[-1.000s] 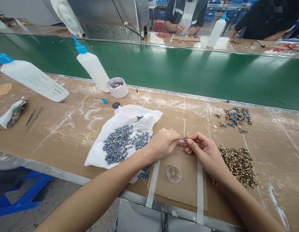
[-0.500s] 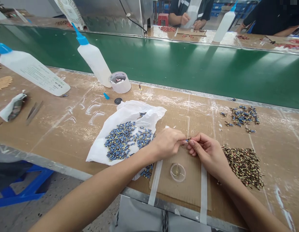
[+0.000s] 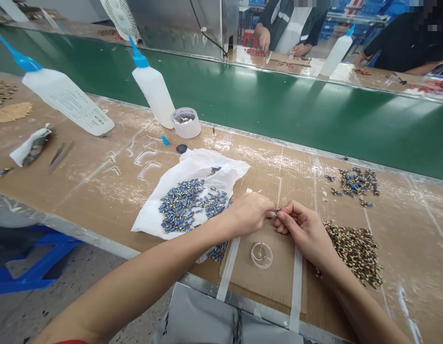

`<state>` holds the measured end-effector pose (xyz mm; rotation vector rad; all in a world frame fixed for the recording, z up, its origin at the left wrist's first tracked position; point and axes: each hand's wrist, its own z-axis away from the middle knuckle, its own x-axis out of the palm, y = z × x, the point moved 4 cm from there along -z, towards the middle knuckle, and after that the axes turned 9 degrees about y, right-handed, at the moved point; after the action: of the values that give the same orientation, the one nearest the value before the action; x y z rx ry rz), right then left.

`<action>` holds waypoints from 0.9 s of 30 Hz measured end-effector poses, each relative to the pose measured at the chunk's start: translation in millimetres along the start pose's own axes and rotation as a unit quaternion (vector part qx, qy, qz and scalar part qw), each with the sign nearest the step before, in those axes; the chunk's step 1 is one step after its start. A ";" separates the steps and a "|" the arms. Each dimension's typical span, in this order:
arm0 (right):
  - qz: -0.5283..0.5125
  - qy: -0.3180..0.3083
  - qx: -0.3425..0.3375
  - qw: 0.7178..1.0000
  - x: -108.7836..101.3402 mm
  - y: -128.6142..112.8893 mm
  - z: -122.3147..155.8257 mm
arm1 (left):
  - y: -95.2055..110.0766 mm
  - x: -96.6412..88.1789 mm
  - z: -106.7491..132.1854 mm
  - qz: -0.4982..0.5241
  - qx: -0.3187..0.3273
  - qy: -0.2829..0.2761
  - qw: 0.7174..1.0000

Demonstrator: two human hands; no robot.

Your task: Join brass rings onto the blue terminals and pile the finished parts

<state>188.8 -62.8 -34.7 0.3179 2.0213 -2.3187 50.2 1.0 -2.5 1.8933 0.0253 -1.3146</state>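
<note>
in the head view, my left hand [image 3: 250,213] and right hand [image 3: 303,227] met above the cardboard pad [image 3: 275,289], both pinched at the fingertips on one tiny blue-and-dark piece [image 3: 277,211]. my fingers hid most of it, so i couldn't tell how it sat between them. i judged that the main risk: with so little to hold, an uneven squeeze could have twisted it crooked or popped it loose. the clear cup [image 3: 261,255] stood on the pad just nearer me than my hands, a thin stick in it; a slipped piece could have fallen in, or a low wrist tipped it. my left forearm [image 3: 164,265] crossed over the white sheet [image 3: 148,219] with its loose blue pieces [image 3: 180,205], and my right forearm [image 3: 345,282] lay beside the dark-and-yellow pile [image 3: 353,248]; a careless sweep could have scattered either.
</note>
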 end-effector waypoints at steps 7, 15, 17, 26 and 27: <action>-0.023 -0.037 -0.051 0.998 -10.9 -17.8 2.3 | -5.7 -14.2 3.4 0.312 -0.085 -0.115 0.939; 0.003 -0.048 -0.120 0.992 -7.2 -28.2 6.6 | -4.2 -6.2 8.4 0.429 -0.143 -0.210 0.867; -0.002 -0.041 -0.120 0.992 -7.2 -28.2 6.3 | -4.7 -3.4 8.2 0.445 -0.155 -0.210 0.857; 0.000 0.026 -0.087 0.996 -15.0 -23.0 5.0 | -12.6 -38.2 6.9 0.248 -0.141 -0.114 0.952; 0.007 0.033 -0.085 0.996 -16.5 -22.8 5.1 | -14.0 -45.6 8.9 0.183 -0.133 -0.108 0.968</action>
<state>200.3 -66.1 -8.7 0.4035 2.2202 -2.1364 16.4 23.5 24.0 1.4385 -0.2379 -1.1866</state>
